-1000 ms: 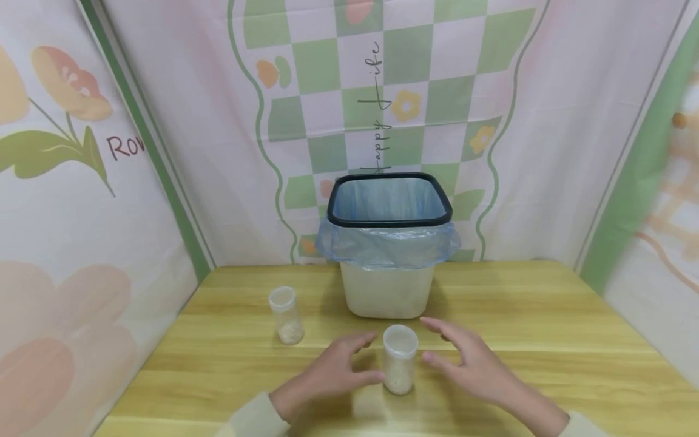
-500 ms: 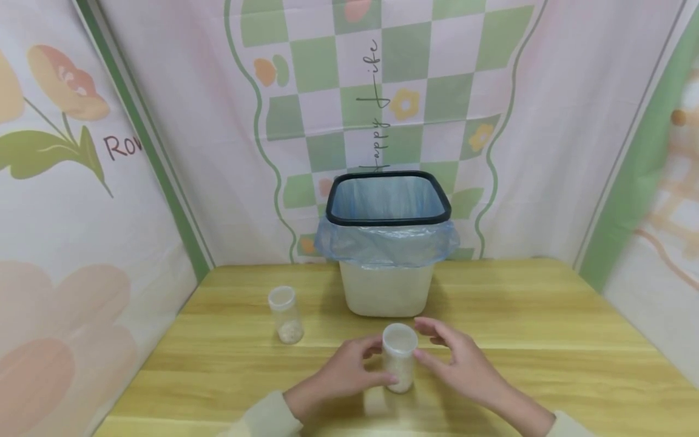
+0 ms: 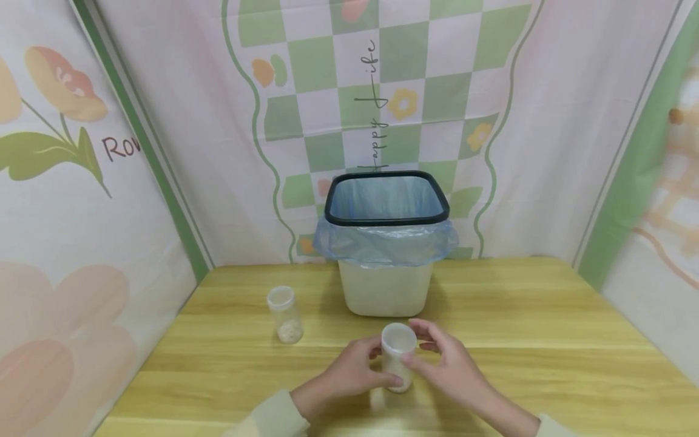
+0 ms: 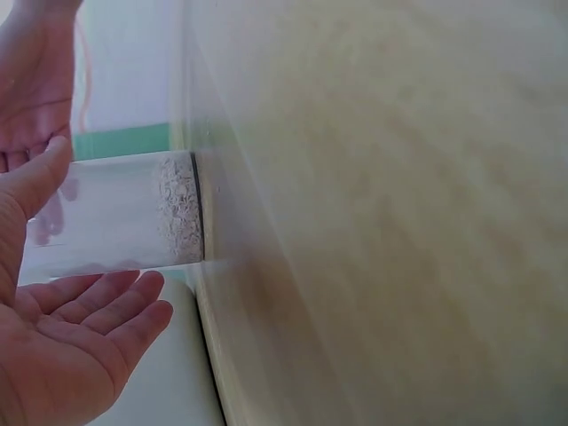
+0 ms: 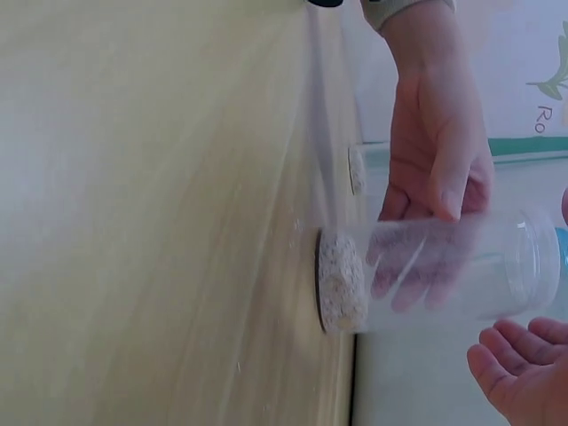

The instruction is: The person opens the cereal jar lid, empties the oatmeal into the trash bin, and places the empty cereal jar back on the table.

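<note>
Right grip [image 3: 450,371] has moved nearer the front jar [image 3: 394,362], pale flakes [image 5: 342,286] inside.

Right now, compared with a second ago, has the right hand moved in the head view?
Yes: the right hand has shifted left, toward the nearer jar, judged against the bin.

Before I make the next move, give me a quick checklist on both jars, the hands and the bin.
1. Front clear jar upright on the table: ok.
2. Left grip wrapped tight round it: not ok, fingers straight.
3. Right grip wrapped round it: not ok, fingers loose near its top.
4. Front clear jar capped: cannot tell.
5. Rear clear jar upright, apart from both hands: ok.
6. Blue liner in the bin: ok.
</note>
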Demonstrator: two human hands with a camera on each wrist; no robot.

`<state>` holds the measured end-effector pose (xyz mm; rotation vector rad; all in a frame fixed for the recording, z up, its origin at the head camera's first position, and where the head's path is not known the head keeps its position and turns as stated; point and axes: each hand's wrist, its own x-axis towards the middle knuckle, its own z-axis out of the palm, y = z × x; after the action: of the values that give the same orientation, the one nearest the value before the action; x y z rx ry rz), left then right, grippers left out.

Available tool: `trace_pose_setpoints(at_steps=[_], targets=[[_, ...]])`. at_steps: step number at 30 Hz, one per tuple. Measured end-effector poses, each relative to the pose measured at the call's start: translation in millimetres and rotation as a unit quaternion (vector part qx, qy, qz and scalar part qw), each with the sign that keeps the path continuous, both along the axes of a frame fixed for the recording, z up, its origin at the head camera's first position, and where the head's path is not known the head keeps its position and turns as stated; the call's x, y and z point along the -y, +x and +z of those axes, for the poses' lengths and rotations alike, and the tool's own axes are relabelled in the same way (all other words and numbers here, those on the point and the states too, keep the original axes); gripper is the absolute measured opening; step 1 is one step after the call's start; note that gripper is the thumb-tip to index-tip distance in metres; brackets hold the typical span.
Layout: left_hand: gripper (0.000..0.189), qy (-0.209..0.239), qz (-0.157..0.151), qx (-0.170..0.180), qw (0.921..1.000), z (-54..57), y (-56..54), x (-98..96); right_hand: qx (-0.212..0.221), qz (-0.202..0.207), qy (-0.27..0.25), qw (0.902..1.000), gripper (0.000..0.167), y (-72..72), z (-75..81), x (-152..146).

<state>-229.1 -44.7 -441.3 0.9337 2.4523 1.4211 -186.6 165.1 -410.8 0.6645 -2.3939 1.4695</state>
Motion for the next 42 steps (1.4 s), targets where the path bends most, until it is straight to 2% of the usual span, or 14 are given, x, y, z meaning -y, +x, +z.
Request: trace_pose_setpoints(at_steps=[9,13,17,22,26,31,36,42], targets=[[0.057,0.004,0.01,0.008,0.9999,1.4,0.9,-2.9,0.02,-0.034,-0.024,0.9989,0.058,4.2,-2.0,11],[0.054,0.007,0.012,-0.003,0.9999,0.8,1.9,-3.4,0.036,-0.045,-0.037,0.9976,0.059,6.7,-2.3,16],[0.053,0.002,0.019,-0.028,0.9994,1.0,4.6,-4.1,0.063,-0.064,-0.048,0.9948,0.06,9.2,-1.5,21],[0.051,-0.016,0.046,-0.062,0.9969,1.9,8.6,-6.7,0.099,-0.085,-0.066,0.9892,0.061,11.5,0.7,26],[0.045,-0.033,0.074,-0.085,0.9931,3.7,12.1,-9.1,0.109,-0.095,-0.09,0.9854,0.062,13.0,0.6,29],[0.042,-0.057,0.096,-0.13,0.9852,5.3,16.4,-10.9,0.118,-0.104,-0.112,0.9811,0.063,13.2,0.1,32],[0.043,-0.067,0.103,-0.164,0.9788,7.2,19.8,-11.9,0.125,-0.114,-0.125,0.9775,0.057,13.7,-0.4,34],[0.043,-0.058,0.092,-0.184,0.9768,7.3,20.4,-10.6,0.13,-0.118,-0.142,0.9743,0.051,13.5,-0.5,34]])
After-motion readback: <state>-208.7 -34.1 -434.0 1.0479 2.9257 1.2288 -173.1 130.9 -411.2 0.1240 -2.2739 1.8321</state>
